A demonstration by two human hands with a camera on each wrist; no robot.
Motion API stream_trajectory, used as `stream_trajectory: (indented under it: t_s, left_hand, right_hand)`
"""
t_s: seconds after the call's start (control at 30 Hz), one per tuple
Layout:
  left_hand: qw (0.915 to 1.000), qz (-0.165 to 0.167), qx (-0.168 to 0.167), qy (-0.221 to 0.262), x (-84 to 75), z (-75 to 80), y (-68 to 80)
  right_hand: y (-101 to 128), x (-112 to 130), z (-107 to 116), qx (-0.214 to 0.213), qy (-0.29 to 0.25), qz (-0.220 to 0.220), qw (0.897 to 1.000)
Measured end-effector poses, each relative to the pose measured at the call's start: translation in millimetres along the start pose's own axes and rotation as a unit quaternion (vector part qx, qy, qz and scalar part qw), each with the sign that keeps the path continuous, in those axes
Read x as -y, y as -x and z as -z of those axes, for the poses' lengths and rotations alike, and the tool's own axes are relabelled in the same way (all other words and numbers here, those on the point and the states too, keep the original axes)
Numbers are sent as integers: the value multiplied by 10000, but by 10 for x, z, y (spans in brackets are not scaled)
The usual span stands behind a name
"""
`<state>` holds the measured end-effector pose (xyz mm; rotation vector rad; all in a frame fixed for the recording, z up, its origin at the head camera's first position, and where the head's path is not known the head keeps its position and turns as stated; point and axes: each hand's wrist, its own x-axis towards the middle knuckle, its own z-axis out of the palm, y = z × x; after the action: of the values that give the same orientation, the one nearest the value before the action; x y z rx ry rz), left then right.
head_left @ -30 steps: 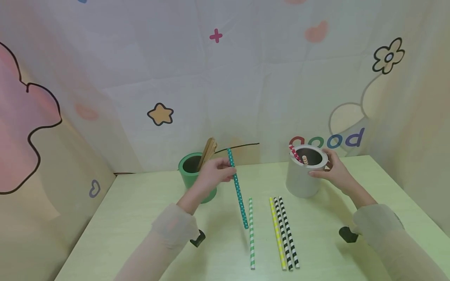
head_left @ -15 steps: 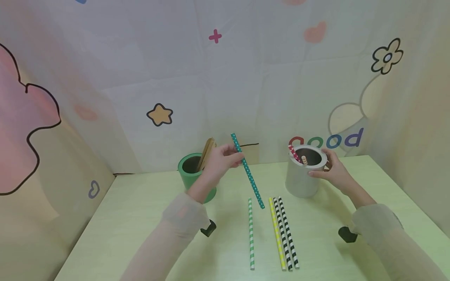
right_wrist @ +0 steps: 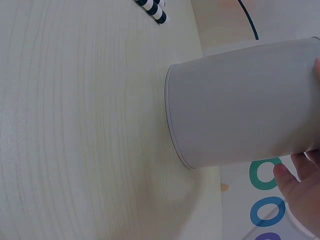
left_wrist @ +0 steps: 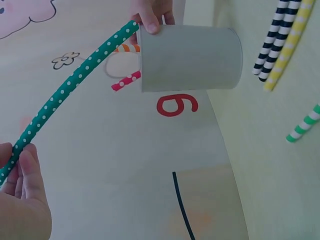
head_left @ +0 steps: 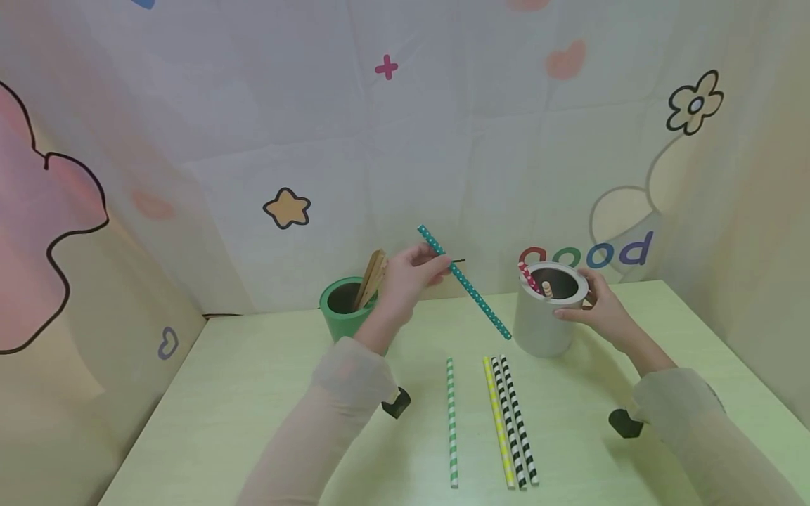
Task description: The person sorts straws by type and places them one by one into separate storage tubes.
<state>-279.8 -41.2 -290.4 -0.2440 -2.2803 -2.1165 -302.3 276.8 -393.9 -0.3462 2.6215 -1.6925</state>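
My left hand (head_left: 414,277) pinches a teal paper straw with white dots (head_left: 476,299) near its upper part. The straw slants through the air, its lower end just left of a light grey cup (head_left: 543,330). At the cup's right side my right hand (head_left: 604,313) grips the rim and upper wall. A red dotted straw (head_left: 529,277) and an orange-striped straw (left_wrist: 129,48) stick up out of the cup. In the right wrist view the cup's wall (right_wrist: 240,102) fills much of the picture, with the fingers partly cut off at the edge.
A green cup (head_left: 342,323) holding wooden sticks (head_left: 372,277) stands behind my left forearm. On the table (head_left: 253,400) lie a green-striped straw (head_left: 452,422), a yellow-striped straw (head_left: 500,422) and two black-striped straws (head_left: 520,422). A printed curtain (head_left: 418,161) hangs behind the table.
My left hand has moved right and upward with the teal straw, which has tilted further, its lower end swinging toward the grey cup. The right hand stays on the cup.
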Motion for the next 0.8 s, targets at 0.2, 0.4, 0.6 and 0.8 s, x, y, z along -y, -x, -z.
stream_trajectory:
  t_s: [0.2, 0.4, 0.6, 0.8]
  left_hand:
    - [9984, -106, -103, 546, -9, -147, -55]
    - [9952, -43, -299, 930, -24, -332, -65]
    - [9942, -28, -423, 990, -30, -517, -61]
    - [9936, -85, -613, 949, -27, -659, -79]
  right_hand:
    - [12, 15, -4, -13, -14, -14, 10000]
    - [9, 9, -2, -21, 30, -67, 10000]
    - [24, 18, 6, -12, 68, -7, 10000]
    - [17, 9, 2, -1, 89, 80, 9999]
